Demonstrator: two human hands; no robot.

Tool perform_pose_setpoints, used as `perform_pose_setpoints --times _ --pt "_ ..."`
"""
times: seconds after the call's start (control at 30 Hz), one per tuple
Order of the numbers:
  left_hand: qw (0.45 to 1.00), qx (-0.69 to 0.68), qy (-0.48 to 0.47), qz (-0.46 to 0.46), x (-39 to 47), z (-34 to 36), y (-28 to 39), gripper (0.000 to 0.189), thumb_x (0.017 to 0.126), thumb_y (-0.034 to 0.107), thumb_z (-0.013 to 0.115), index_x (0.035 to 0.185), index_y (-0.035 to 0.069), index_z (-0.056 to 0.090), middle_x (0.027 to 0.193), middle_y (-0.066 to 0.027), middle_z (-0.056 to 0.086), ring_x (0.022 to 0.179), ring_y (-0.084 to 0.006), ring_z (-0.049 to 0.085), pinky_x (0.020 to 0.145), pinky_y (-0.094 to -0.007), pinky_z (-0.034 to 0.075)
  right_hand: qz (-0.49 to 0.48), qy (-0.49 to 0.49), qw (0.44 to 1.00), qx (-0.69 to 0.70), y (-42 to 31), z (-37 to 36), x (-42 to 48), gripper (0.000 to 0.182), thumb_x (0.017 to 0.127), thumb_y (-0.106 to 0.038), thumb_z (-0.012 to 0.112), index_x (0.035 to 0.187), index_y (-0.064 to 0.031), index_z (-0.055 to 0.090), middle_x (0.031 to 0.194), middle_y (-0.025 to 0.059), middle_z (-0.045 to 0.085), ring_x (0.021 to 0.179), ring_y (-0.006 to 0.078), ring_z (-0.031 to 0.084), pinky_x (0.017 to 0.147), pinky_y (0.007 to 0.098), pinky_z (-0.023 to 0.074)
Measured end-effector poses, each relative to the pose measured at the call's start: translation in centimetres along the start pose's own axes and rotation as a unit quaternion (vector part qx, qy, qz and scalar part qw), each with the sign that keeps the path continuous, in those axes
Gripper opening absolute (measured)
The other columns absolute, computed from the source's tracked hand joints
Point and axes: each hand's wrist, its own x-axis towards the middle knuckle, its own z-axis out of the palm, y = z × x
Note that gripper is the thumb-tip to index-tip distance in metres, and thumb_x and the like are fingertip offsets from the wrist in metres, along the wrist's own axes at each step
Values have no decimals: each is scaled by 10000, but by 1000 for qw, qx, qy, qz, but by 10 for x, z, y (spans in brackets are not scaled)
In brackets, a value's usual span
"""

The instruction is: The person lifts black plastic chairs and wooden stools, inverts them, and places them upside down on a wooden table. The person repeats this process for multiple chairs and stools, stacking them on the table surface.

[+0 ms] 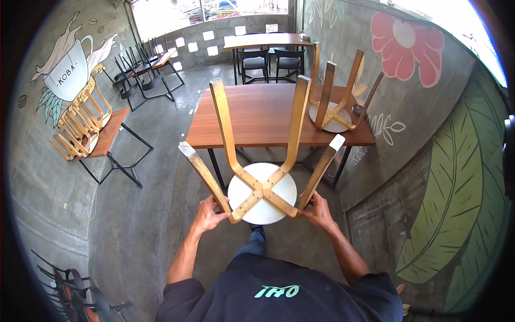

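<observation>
A wooden stool (263, 189) with a round white seat is held upside down in front of me, its bent legs pointing up. My left hand (209, 213) grips the near left leg close to the seat. On the other side, my right hand (318, 210) grips the near right leg at its bend. The two near legs have whitish, worn ends. Just beyond the stool stands a brown wooden table (257, 112) with dark metal legs. Another stool (332, 116) rests upside down on that table's right end.
Several upturned wooden stools (84, 124) sit on a small table (114, 124) at left. Dark upturned chairs (141, 64) top another table behind. Black chairs (255, 60) stand at a far table (267, 40). Black furniture (76, 290) is at lower left. A painted wall (386, 141) borders the right.
</observation>
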Motion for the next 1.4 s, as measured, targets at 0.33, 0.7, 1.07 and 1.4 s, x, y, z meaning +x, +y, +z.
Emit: perform_pose_setpoints --times 0.33,0.7,1.07,1.4 --pt "991 -1 125 58 241 -34 -89 467 672 -50 731 1102 15 562 995 -77 652 929 -163 632 796 -312 522 -38 119 991 -45 10 29 241 476 601 54 778 1006 -31 542 921 62 641 879 160 635 767 310 514" --pt "997 -33 73 -6 406 -63 -175 418 659 -83 705 1028 29 544 1041 -60 591 1042 -182 575 923 -328 467 -13 123 992 -20 48 56 406 466 618 56 773 1014 -27 543 916 77 648 919 177 640 821 313 512" --pt "996 -46 71 -13 440 -71 -182 372 672 -79 691 1007 14 559 915 -72 611 888 -171 621 809 -314 521 19 97 995 -8 47 57 438 437 661 42 755 1029 -17 528 963 110 650 966 200 632 843 333 498" --pt "990 -83 94 -65 436 -56 -193 434 702 -97 674 1081 29 505 1065 -82 564 1043 -171 566 917 -318 476 151 213 962 -84 131 -71 390 503 742 -126 737 1147 -1 467 983 140 628 914 199 627 765 319 516"
